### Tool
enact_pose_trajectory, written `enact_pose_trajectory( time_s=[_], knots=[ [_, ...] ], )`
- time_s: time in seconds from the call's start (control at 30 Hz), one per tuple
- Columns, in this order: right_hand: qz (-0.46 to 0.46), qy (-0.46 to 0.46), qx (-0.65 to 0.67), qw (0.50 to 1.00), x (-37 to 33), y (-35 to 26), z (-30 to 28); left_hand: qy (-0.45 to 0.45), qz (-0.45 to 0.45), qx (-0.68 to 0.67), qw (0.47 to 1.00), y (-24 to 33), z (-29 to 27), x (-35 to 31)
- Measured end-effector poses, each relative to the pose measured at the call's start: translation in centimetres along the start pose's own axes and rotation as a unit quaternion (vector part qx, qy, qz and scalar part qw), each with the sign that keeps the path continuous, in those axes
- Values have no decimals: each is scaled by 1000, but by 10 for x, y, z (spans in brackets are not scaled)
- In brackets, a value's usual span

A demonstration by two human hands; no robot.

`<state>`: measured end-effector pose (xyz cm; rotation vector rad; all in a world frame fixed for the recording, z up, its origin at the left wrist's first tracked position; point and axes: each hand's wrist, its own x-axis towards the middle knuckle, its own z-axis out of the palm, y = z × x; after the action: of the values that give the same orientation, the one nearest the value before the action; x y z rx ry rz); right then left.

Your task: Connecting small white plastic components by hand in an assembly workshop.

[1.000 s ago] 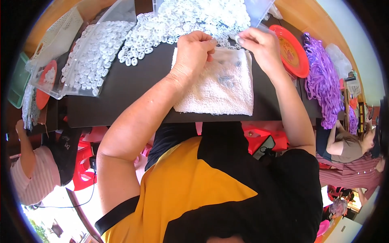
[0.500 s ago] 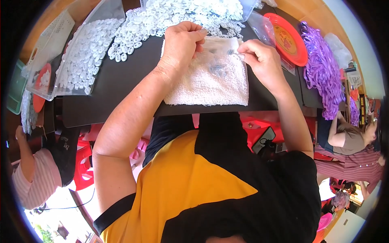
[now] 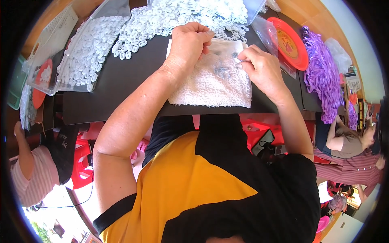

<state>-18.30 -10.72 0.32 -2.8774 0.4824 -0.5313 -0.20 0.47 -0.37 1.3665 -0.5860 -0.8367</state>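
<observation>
A folded white terry towel point(image 3: 210, 91) with blue-grey smudges lies in front of me on the dark table. Over its far left corner is my left hand point(image 3: 188, 42), thumb and forefinger pinched together; whatever may be between them is too small or hidden. My right hand point(image 3: 262, 68) hovers at the towel's right side, fingers curled closed on a small white piece point(image 3: 238, 60) that pokes out at the fingertips. Just beyond the hands spreads a heap of small white oval plastic pieces point(image 3: 174, 14), each with an opening.
To the left, a clear plastic bin point(image 3: 56, 87) holds more ovals. At the right lie a clear plastic bag point(image 3: 263, 32), a red plate point(image 3: 302, 60) and a bundle of purple ribbons point(image 3: 322, 77). Other people sit at both sides. The dark table's point(image 3: 117, 93) near edge runs before my lap.
The view has shifted slightly, so the table things sit a little farther right. Both hands keep their closed pinch over the towel, with hardly any movement relative to it.
</observation>
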Motion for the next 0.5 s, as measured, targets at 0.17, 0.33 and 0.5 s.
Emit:
enact_pose_trajectory(
  time_s=[0.17, 0.33, 0.5],
  knots=[
    [2, 33, 8, 999, -1, 3, 6, -5, 3, 1, 1000, -1, 0, 0],
    [-116, 22, -42, 992, 1, 7, -2, -4, 4, 3, 1000, -1, -1, 0],
    [-125, 19, -22, 992, 1, 8, -5, -8, 10, 5, 1000, -2, 0, 1]
  ],
)
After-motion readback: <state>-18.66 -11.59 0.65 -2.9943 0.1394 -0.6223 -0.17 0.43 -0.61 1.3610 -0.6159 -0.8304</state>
